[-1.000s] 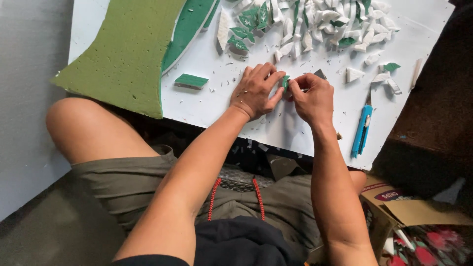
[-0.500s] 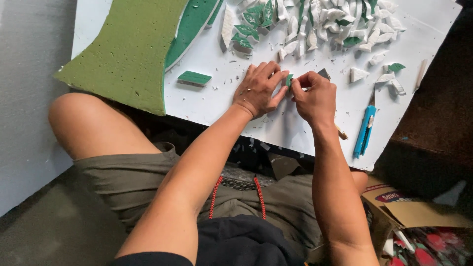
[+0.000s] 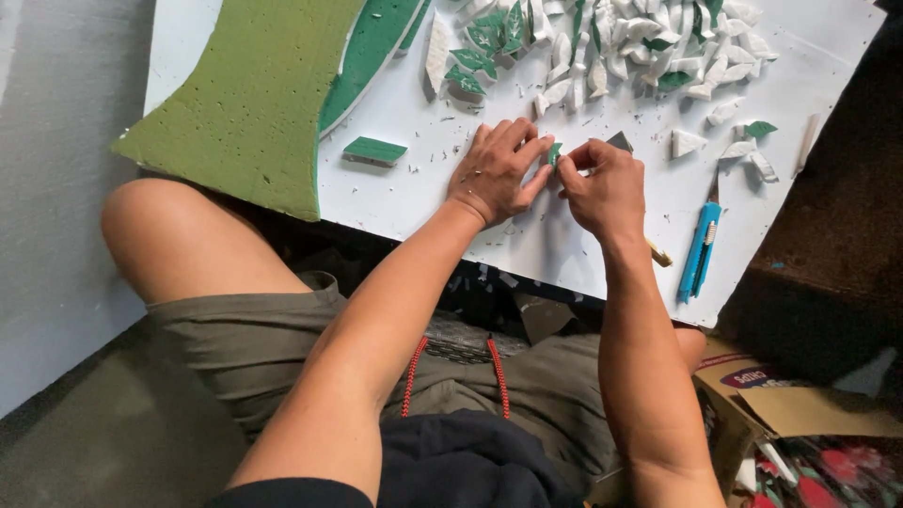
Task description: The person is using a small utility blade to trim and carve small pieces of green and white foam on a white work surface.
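White board (image 3: 602, 235) carries a big green foam slab (image 3: 254, 94) and a heap of cut leaf pieces (image 3: 602, 42). Both hands have hardly shifted since a second ago. Left hand (image 3: 496, 171) and right hand (image 3: 607, 188) pinch one small green leaf piece (image 3: 554, 153) together; blue cutter (image 3: 698, 252) lies unused.

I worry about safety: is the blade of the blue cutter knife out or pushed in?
Out, it seems: a thin dark tip shows beyond the top of the blue cutter knife, which lies flat on the white board, apart from both hands.
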